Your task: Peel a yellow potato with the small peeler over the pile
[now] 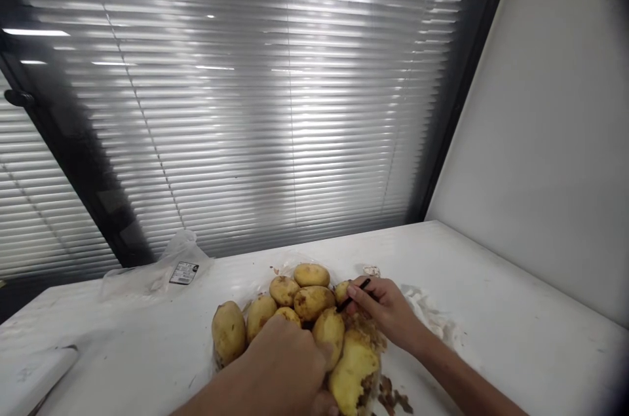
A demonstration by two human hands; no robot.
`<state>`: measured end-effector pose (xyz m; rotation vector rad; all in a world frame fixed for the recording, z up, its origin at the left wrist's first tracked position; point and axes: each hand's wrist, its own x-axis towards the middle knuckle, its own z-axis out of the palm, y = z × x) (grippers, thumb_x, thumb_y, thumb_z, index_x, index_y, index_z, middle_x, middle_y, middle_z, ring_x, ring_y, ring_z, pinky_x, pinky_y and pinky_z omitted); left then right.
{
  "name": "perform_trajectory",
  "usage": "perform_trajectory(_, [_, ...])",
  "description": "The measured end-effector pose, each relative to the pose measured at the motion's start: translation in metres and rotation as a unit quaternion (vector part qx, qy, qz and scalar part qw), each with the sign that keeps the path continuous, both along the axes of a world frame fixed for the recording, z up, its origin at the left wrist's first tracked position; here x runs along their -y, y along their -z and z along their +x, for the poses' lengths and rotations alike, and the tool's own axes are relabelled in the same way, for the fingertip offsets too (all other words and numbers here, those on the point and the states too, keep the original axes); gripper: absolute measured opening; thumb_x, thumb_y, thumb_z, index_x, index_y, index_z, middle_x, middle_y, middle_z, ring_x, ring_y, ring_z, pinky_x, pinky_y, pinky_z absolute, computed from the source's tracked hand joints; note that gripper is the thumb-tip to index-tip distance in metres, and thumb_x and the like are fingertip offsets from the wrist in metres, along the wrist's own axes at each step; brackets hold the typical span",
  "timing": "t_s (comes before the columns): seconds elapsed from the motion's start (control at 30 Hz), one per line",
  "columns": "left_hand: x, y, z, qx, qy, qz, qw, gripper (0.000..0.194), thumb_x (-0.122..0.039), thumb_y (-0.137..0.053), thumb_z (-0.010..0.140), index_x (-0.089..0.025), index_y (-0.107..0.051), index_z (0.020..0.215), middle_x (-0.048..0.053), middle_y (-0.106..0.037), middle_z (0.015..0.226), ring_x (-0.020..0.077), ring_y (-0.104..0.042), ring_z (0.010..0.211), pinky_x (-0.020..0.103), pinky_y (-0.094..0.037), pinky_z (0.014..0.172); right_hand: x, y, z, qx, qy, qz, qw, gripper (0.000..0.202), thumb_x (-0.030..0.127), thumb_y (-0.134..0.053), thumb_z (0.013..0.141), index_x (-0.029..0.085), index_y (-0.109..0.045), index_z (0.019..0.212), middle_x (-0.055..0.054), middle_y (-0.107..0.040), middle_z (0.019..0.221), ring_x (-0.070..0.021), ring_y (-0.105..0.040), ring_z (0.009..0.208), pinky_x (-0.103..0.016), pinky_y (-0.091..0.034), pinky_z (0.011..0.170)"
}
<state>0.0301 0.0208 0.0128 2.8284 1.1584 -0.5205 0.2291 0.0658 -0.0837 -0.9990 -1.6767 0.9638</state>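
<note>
A heap of several yellow-brown potatoes [304,301] lies on the white table [491,311]. My left hand [285,357] rests on the near side of the heap, fingers curled against one potato [330,336]. My right hand [388,308] sits at the right of the heap and grips a thin black tool, probably a peeler [354,293], its tip against a small potato [343,289]. A partly peeled potato [354,373] with pale flesh lies at the front, between my forearms.
An empty clear plastic bag with a label [167,268] lies at the back left of the table. Brown peel scraps [393,396] lie by the peeled potato. Closed blinds [246,108] fill the window behind; a white wall [550,141] stands at the right.
</note>
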Motion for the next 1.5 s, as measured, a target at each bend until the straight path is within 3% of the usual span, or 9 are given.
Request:
perform_trajectory(0.13, [-0.002,0.004,-0.001,0.018,0.001,0.001,1.0,0.039,-0.052,-0.059,0.085,-0.02,-0.069,0.108,0.005,-0.069,0.07,0.0254,-0.065,0.064,0.033,-0.041,0.054,0.0,0.0,0.002,0.012,-0.057,-0.019,0.998,0.053,0.057,-0.055,0.091,0.016,-0.071,0.062,-0.004,-0.066,0.063,-0.0117,-0.053,0.052,-0.023,-0.038,0.048])
perform_trajectory(0.27, [-0.003,0.003,-0.002,0.017,0.0,-0.001,1.0,0.036,-0.05,-0.057,0.087,-0.02,-0.07,0.101,0.004,-0.068,0.067,0.023,-0.063,0.061,0.031,-0.037,0.052,-0.002,0.0,0.005,0.002,-0.017,0.004,1.0,0.05,0.054,-0.056,0.092,0.016,-0.072,0.063,-0.004,-0.067,0.065,-0.0122,-0.055,0.055,-0.022,-0.04,0.05])
perform_trajectory(0.53, [-0.003,0.002,-0.002,0.023,0.005,0.002,1.0,0.034,-0.051,-0.058,0.086,-0.021,-0.069,0.098,0.002,-0.065,0.063,0.0222,-0.062,0.059,0.031,-0.021,0.047,0.003,-0.006,0.002,0.04,-0.031,0.037,0.998,0.052,0.052,-0.051,0.095,0.016,-0.073,0.063,-0.006,-0.069,0.066,-0.0149,-0.06,0.059,-0.024,-0.045,0.055])
perform_trajectory(0.7, [-0.002,0.001,-0.001,0.012,-0.007,-0.017,1.0,0.032,-0.049,-0.057,0.087,-0.019,-0.07,0.086,0.002,-0.065,0.063,0.0207,-0.059,0.057,0.032,-0.024,0.048,0.001,-0.002,0.004,0.042,-0.05,0.02,0.998,0.053,0.051,-0.051,0.096,0.016,-0.074,0.063,-0.006,-0.069,0.066,-0.0133,-0.058,0.055,-0.023,-0.044,0.051])
perform_trajectory(0.9, [-0.003,-0.002,-0.003,0.027,-0.004,-0.026,0.999,0.034,-0.047,-0.06,0.085,-0.021,-0.069,0.106,0.003,-0.068,0.068,0.0231,-0.061,0.058,0.032,-0.028,0.047,-0.002,0.004,0.007,0.006,-0.026,0.012,1.0,0.048,0.051,-0.054,0.094,0.017,-0.072,0.066,-0.004,-0.069,0.064,-0.0127,-0.057,0.053,-0.022,-0.042,0.049])
perform_trajectory(1.0, [-0.004,0.0,-0.003,0.01,-0.006,-0.029,1.0,0.038,-0.047,-0.058,0.087,-0.021,-0.067,0.112,0.005,-0.07,0.072,0.026,-0.065,0.064,0.033,-0.037,0.051,-0.001,0.004,0.005,0.015,-0.058,-0.011,0.998,0.049,0.053,-0.054,0.094,0.016,-0.071,0.066,-0.004,-0.067,0.061,-0.0118,-0.054,0.05,-0.022,-0.039,0.046])
perform_trajectory(1.1, [-0.004,0.002,-0.004,0.015,0.0,-0.02,1.0,0.04,-0.048,-0.059,0.086,-0.022,-0.066,0.116,0.006,-0.071,0.075,0.0282,-0.067,0.069,0.035,-0.043,0.057,0.001,0.004,0.003,0.016,-0.026,0.008,1.0,0.049,0.052,-0.054,0.093,0.016,-0.07,0.065,-0.004,-0.067,0.062,-0.0125,-0.055,0.052,-0.023,-0.04,0.048])
perform_trajectory(1.3, [-0.002,0.001,-0.003,0.005,-0.002,-0.017,1.0,0.039,-0.048,-0.057,0.087,-0.019,-0.068,0.11,0.006,-0.07,0.073,0.0267,-0.067,0.069,0.034,-0.043,0.057,0.002,0.005,0.003,0.008,-0.052,-0.026,0.998,0.047,0.053,-0.055,0.093,0.016,-0.07,0.067,-0.003,-0.066,0.06,-0.0117,-0.053,0.049,-0.022,-0.039,0.046])
perform_trajectory(1.5, [-0.006,0.0,-0.003,0.01,0.003,-0.03,0.999,0.043,-0.053,-0.054,0.088,-0.021,-0.066,0.114,0.005,-0.07,0.074,0.0261,-0.066,0.066,0.032,-0.037,0.052,-0.001,0.006,0.003,-0.011,-0.023,-0.018,1.0,0.047,0.053,-0.056,0.092,0.015,-0.069,0.067,-0.003,-0.066,0.06,-0.0107,-0.05,0.047,-0.022,-0.037,0.044])
